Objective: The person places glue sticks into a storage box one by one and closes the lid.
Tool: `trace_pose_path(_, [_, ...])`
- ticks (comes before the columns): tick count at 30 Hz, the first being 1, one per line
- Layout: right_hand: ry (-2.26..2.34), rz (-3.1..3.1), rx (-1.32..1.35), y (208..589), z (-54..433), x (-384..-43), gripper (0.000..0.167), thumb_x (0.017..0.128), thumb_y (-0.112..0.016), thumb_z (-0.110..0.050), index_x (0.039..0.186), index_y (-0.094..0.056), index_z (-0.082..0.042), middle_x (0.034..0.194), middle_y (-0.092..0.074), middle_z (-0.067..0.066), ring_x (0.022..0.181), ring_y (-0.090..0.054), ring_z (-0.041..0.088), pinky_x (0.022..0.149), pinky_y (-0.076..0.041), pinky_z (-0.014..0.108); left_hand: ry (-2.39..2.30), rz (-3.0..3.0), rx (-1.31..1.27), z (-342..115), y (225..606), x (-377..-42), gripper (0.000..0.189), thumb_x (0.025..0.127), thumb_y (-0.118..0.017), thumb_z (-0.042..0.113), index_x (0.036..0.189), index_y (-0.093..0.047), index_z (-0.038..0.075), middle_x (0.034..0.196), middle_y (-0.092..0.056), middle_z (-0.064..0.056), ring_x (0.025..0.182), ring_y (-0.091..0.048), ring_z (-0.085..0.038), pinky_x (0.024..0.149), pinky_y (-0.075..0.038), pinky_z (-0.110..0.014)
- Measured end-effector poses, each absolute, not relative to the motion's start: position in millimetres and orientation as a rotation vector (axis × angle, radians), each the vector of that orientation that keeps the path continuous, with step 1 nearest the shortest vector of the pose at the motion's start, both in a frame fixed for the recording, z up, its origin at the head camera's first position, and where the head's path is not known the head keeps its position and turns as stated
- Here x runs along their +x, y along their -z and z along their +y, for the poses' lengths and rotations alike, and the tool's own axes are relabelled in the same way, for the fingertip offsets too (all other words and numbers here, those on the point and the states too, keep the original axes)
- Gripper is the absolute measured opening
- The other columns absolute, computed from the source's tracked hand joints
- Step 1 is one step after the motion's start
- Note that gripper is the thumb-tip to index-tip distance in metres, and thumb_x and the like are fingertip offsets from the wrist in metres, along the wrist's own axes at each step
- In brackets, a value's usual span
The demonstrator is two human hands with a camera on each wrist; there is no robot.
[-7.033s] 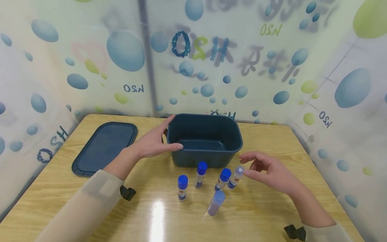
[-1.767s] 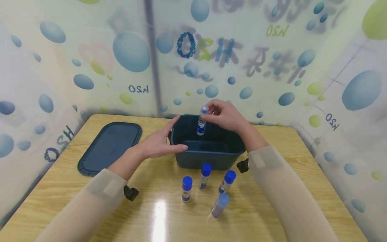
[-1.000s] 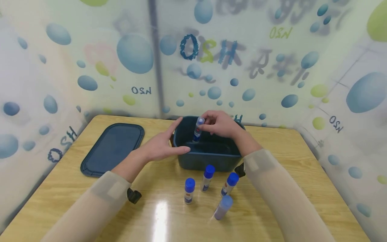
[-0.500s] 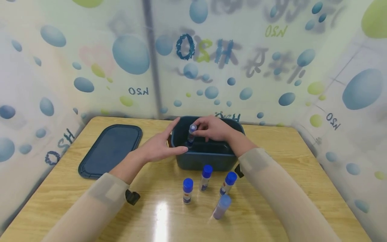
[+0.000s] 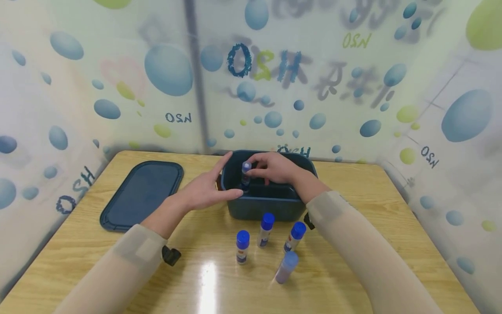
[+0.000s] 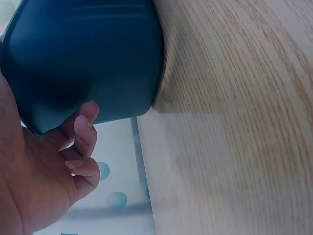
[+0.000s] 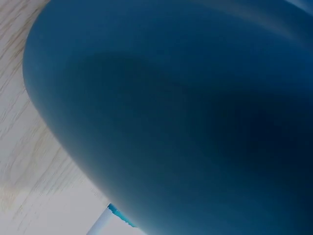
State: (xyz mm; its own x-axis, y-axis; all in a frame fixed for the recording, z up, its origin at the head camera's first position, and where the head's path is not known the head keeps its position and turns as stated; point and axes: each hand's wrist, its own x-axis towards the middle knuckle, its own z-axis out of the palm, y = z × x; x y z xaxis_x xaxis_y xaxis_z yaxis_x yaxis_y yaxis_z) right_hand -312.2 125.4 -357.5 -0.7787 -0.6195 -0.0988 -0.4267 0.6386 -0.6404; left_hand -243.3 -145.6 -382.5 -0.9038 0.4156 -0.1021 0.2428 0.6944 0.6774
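My right hand (image 5: 272,167) pinches a glue stick (image 5: 245,175) with a clear cap between thumb and fingers. It holds the stick upright inside the dark blue bin (image 5: 270,208), near the left end, where the stick's lower part is in shadow. My left hand (image 5: 204,188) spans the bin's left end, thumb at the near rim and forefinger towards the back corner. In the left wrist view its other fingers (image 6: 83,132) bend loosely beside the bin wall (image 6: 98,58). The bin's outer wall (image 7: 146,122) fills most of the right wrist view, where my right hand is hidden.
Three blue-capped glue sticks stand in front of the bin: a left one (image 5: 242,247), a middle one (image 5: 265,230) and a right one (image 5: 294,237). A purplish glue stick (image 5: 286,267) stands nearer me. A dark blue lid (image 5: 143,194) lies left on the wooden table (image 5: 353,196).
My right hand took the clear-capped glue stick from the table, brought it over the bin and lowered it inside, towards the left end. The left hand stays at the bin's left end.
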Motion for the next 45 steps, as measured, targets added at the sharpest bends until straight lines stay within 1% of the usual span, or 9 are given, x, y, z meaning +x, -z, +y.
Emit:
trace_pose_path(4, [0.864,2.564,-0.819,357,125,-311,0.030,0.111,-0.069,-0.035,0.138,-0.071,-0.022,0.115,-0.083,0.009,0.072,-0.073,0.023,0.074,-0.061,0.036,-1.009,2.651,0.528,-146,382,-243,0.117,0.092,-0.071,0.079,0.172,0.010,0.053,0.095,-0.071,-0.008,0.081,-0.065,-0.024,0.068,-0.050,-0.041])
trace_pose_path(15, [0.840,2.580,-0.758,355,127,-310,0.035,0.110,-0.070,-0.035,0.141,-0.069,-0.018,0.112,-0.082,0.015,0.069,-0.073,0.026,0.077,-0.060,0.037,-1.012,2.644,0.527,-144,382,-244,0.115,0.092,-0.071,0.079,0.172,0.009,0.055,0.095,-0.071,-0.008,0.081,-0.066,-0.025,0.070,-0.051,-0.041])
trace_pose_path(21, [0.857,2.577,-0.752,356,127,-310,0.035,0.110,-0.070,-0.035,0.141,-0.069,-0.018,0.110,-0.082,0.014,0.070,-0.073,0.026,0.078,-0.061,0.038,-1.012,2.638,0.517,-144,383,-243,0.116,0.092,-0.071,0.079,0.171,0.010,0.055,0.095,-0.071,-0.008,0.082,-0.066,-0.025,0.071,-0.051,-0.041])
trace_pose_path(29, [0.898,2.582,-0.771,357,127,-313,0.036,0.108,-0.073,-0.033,0.140,-0.070,-0.016,0.106,-0.082,0.011,0.068,-0.073,0.027,0.075,-0.063,0.041,-1.019,2.637,0.513,-145,382,-243,0.116,0.092,-0.071,0.079,0.171,0.010,0.055,0.097,-0.071,-0.008,0.083,-0.067,-0.025,0.072,-0.051,-0.041])
trace_pose_path(33, [0.916,2.581,-0.759,357,126,-313,0.040,0.106,-0.076,-0.036,0.139,-0.070,-0.016,0.105,-0.081,0.013,0.067,-0.071,0.028,0.075,-0.062,0.041,-1.028,2.637,0.514,-146,383,-244,0.116,0.092,-0.071,0.079,0.172,0.010,0.055,0.095,-0.071,-0.008,0.083,-0.066,-0.025,0.071,-0.051,-0.041])
trace_pose_path(37, [0.921,2.611,-0.742,356,127,-313,0.044,0.104,-0.078,-0.042,0.139,-0.070,-0.017,0.100,-0.080,0.011,0.067,-0.069,0.027,0.074,-0.060,0.039,-1.038,2.634,0.515,-146,385,-244,0.116,0.092,-0.071,0.078,0.171,0.010,0.055,0.093,-0.071,-0.008,0.081,-0.067,-0.025,0.070,-0.052,-0.041])
trace_pose_path(40, [0.940,2.632,-0.734,354,128,-312,0.046,0.103,-0.078,-0.044,0.140,-0.069,-0.018,0.099,-0.079,0.010,0.069,-0.071,0.032,0.074,-0.059,0.038,-1.042,2.633,0.515,-146,385,-244,0.116,0.093,-0.071,0.078,0.171,0.011,0.055,0.092,-0.071,-0.008,0.081,-0.067,-0.025,0.071,-0.052,-0.041])
trace_pose_path(43, [0.981,2.641,-0.720,350,130,-313,0.047,0.103,-0.077,-0.045,0.141,-0.068,-0.017,0.102,-0.079,0.014,0.074,-0.072,0.038,0.076,-0.058,0.040,-1.042,2.636,0.517,-146,385,-244,0.116,0.093,-0.071,0.078,0.171,0.011,0.055,0.092,-0.071,-0.008,0.081,-0.067,-0.025,0.071,-0.052,-0.041])
trace_pose_path(45, [1.010,2.654,-0.705,347,132,-313,0.048,0.103,-0.078,-0.046,0.141,-0.068,-0.018,0.105,-0.079,0.016,0.077,-0.072,0.039,0.077,-0.057,0.041,-1.041,2.639,0.518,-145,385,-244,0.116,0.092,-0.071,0.079,0.171,0.011,0.055,0.092,-0.072,-0.008,0.082,-0.067,-0.025,0.072,-0.052,-0.041])
